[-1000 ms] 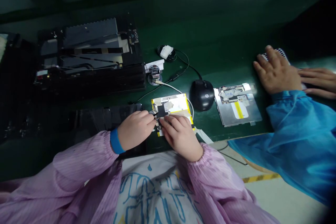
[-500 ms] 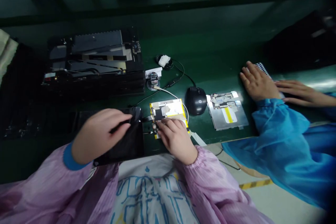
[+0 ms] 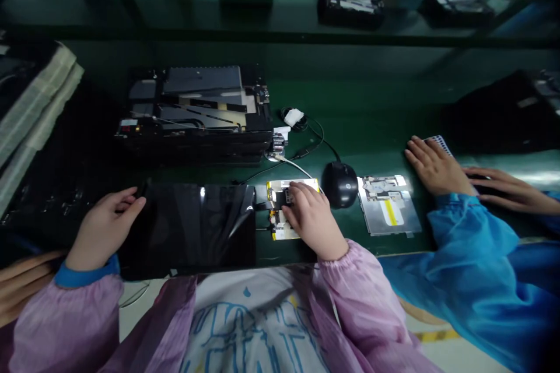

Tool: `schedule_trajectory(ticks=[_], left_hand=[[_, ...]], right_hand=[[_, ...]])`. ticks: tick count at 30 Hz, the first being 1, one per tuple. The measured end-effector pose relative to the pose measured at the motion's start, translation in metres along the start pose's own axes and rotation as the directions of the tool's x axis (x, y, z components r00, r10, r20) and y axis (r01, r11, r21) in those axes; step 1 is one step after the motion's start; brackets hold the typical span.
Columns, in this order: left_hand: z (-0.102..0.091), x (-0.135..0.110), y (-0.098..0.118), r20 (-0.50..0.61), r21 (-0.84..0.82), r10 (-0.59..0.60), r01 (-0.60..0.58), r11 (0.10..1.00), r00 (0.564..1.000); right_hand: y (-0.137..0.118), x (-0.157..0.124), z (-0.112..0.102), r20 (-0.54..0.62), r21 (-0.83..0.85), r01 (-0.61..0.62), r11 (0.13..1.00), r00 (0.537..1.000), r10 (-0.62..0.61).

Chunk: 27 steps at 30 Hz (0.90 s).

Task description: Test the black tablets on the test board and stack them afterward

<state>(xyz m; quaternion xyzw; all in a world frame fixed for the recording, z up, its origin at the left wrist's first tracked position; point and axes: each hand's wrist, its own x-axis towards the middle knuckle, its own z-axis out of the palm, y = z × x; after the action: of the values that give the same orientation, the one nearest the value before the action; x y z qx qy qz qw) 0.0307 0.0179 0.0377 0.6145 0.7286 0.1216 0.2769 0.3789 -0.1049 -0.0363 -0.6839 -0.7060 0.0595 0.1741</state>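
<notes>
A black glass tablet screen panel [image 3: 192, 227] lies flat on the green bench mat, joined by a short dark ribbon cable [image 3: 261, 196] to a yellow-and-silver tablet back with a circuit board [image 3: 280, 215]. My right hand [image 3: 311, 220] presses on that back, covering most of it. My left hand [image 3: 105, 228] sits at the panel's far left edge, fingers spread and reaching the top corner, gripping nothing. Whether those fingertips touch the glass, I cannot tell.
A black tray stack of tablet parts [image 3: 196, 116] stands behind the panel. A tally counter [image 3: 277, 144], coiled cable [image 3: 294, 119], HP mouse [image 3: 340, 185] and silver plate with a yellow stripe [image 3: 387, 205] lie nearby. A co-worker's blue-sleeved hands [image 3: 433, 168] rest at right.
My left hand has moved left, off the black panel, which now shows in full. My right hand stays on the board. The view has tilted upward, showing more of the back shelf.
</notes>
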Motion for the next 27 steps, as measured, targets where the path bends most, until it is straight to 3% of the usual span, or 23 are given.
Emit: schedule_trajectory(ticks=[3, 7, 9, 14, 17, 19, 20, 23, 25, 27], left_hand=[[-0.005, 0.001, 0.005, 0.074, -0.161, -0.033, 0.044, 0.986, 0.997], [-0.009, 0.004, -0.001, 0.16, -0.372, -0.02, 0.079, 0.925, 0.987], [-0.008, 0.006, -0.007, 0.164, -0.526, -0.034, 0.117, 0.842, 0.986], [-0.006, 0.003, -0.013, 0.257, -0.823, -0.009, 0.224, 0.521, 0.966], [-0.001, -0.002, -0.013, 0.25, -0.868, 0.068, 0.192, 0.458, 0.966], [0.003, -0.006, -0.014, 0.256, -0.878, 0.099, 0.188, 0.44, 0.962], [0.006, -0.007, -0.015, 0.264, -0.88, 0.096, 0.2, 0.43, 0.96], [0.012, -0.013, -0.018, 0.285, -0.883, 0.074, 0.232, 0.407, 0.956], [0.014, -0.017, -0.02, 0.285, -0.885, 0.087, 0.227, 0.407, 0.955], [0.017, -0.02, -0.023, 0.282, -0.885, 0.097, 0.22, 0.411, 0.954]], right_hand=[[-0.003, -0.002, 0.0, 0.032, -0.09, 0.03, 0.996, 0.999, -0.027], [-0.002, -0.006, 0.004, 0.037, -0.074, 0.045, 0.996, 0.998, -0.042], [0.001, -0.007, 0.007, 0.008, -0.026, 0.049, 0.998, 0.999, -0.049], [0.001, -0.009, 0.003, -0.072, 0.16, 0.026, 0.987, 0.997, -0.014], [-0.026, -0.011, -0.014, -0.176, 0.214, 0.041, 0.976, 0.984, -0.002], [-0.056, -0.014, -0.024, -0.202, 0.241, 0.181, 0.953, 0.97, -0.134], [-0.072, -0.016, -0.027, -0.157, 0.253, 0.287, 0.924, 0.954, -0.254], [-0.113, -0.02, -0.027, 0.016, 0.328, 0.546, 0.771, 0.813, -0.582], [-0.126, -0.02, -0.02, 0.063, 0.345, 0.586, 0.733, 0.765, -0.641], [-0.127, -0.018, -0.013, 0.077, 0.295, 0.538, 0.79, 0.81, -0.581]])
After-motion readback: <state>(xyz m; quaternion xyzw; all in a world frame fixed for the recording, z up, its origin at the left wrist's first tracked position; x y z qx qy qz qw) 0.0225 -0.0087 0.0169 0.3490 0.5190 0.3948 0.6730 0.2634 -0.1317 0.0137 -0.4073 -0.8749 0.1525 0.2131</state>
